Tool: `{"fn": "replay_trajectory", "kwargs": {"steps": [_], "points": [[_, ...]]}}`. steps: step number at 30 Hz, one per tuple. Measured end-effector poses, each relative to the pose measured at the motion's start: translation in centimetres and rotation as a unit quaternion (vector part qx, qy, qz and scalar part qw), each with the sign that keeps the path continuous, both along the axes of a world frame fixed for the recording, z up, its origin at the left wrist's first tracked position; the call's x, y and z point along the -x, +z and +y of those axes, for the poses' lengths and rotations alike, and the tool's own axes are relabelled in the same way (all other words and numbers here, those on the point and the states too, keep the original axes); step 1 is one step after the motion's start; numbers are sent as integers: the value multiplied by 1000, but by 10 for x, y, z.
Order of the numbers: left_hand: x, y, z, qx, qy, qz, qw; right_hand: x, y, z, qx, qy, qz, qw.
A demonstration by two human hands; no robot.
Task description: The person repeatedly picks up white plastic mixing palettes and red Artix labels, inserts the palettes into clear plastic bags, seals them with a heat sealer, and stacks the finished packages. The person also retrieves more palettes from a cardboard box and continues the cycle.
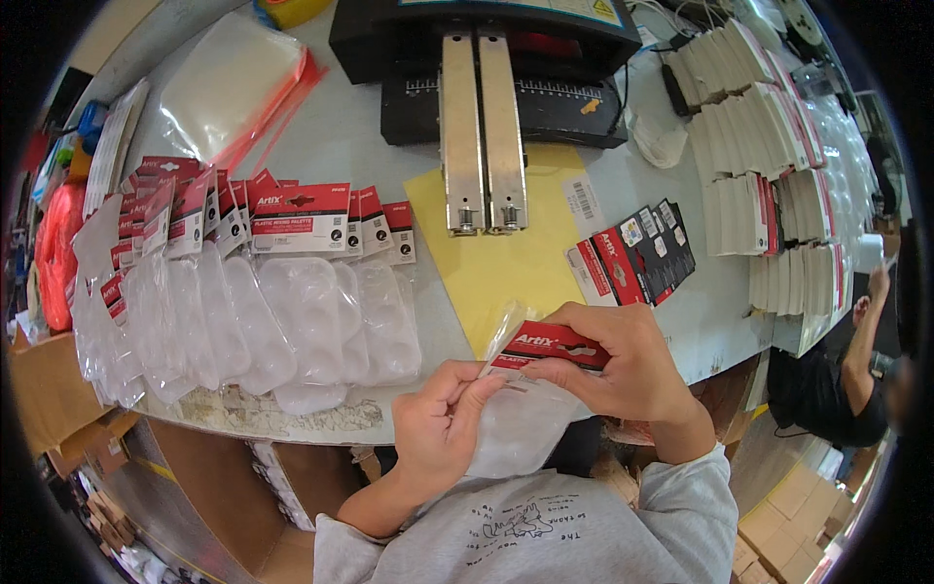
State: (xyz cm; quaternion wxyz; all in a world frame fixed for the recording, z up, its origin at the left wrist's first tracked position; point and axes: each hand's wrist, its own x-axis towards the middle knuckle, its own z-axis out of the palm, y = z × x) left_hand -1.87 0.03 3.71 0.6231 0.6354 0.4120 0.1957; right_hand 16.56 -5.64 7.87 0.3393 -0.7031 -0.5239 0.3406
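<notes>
Close to my body, both hands hold a white plastic paint palette (pixel 520 436) in a clear bag. A red header card (pixel 551 343) sits at the bag's top. My right hand (pixel 623 360) grips the card's right end, thumb in front and fingers behind. My left hand (pixel 443 420) pinches the bag's upper left edge, just below the card. A yellow sheet (pixel 477 273) lies beyond my hands. Right of it is a loose pile of red and black header cards (pixel 632 255). At the left, many bagged palettes (pixel 297 311) with red cards overlap in a row.
A black machine (pixel 365 44) with two metal arms (pixel 484 136) stands at the back centre. Clear bags with red edges (pixel 233 88) lie back left. Stacked white cards (pixel 759 136) fill the right side. Cardboard boxes (pixel 209 487) stand below the table edge; another person (pixel 837 389) is at far right.
</notes>
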Motion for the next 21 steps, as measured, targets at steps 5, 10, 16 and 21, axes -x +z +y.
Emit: {"fn": "replay_trajectory", "kwargs": {"steps": [5, 10, 16, 21], "points": [[-3, -1, 2, -6, 31, -29, 999, 3, -6, 0, -97, -10, -26, 995], [-5, 1, 2, -15, 23, -29, 999, -1, -8, -3, -106, 0, -49, 993], [-3, 0, 1, -63, 27, -11, 998, -12, -11, -4, -103, -40, -62, 992], [0, -13, 8, 23, 160, -40, 986, -14, -21, -22, 118, -149, 238, 952]]}}
